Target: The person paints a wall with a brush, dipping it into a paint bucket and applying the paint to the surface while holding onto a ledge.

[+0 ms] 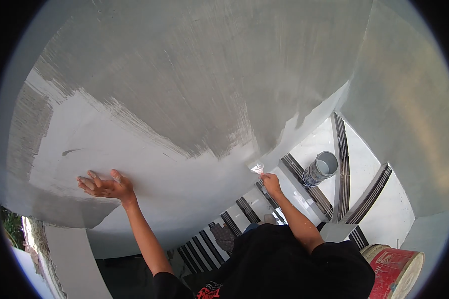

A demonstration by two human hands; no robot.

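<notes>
My right hand [272,185] is wrapped around the handle of a wide paintbrush [256,167]. The brush's bristles meet the wall at the lower edge of a grey painted area. Streaky grey paint covers the upper part of the wall [179,65], with a ragged border against the white stretch below. Over that white stretch, my left hand [105,187] is open with fingers spread, close against the wall and smudged with grey on the fingertips. To the right of the brush, a small paint can [310,176] with grey paint inside stands on a step.
White stair steps [366,149] with dark striped edges run below and to the right. A red bucket [391,271] lies near the lower right corner, beside my body. Another grey wall [409,109] rises on the right. At lower left is a rough-edged opening [37,244].
</notes>
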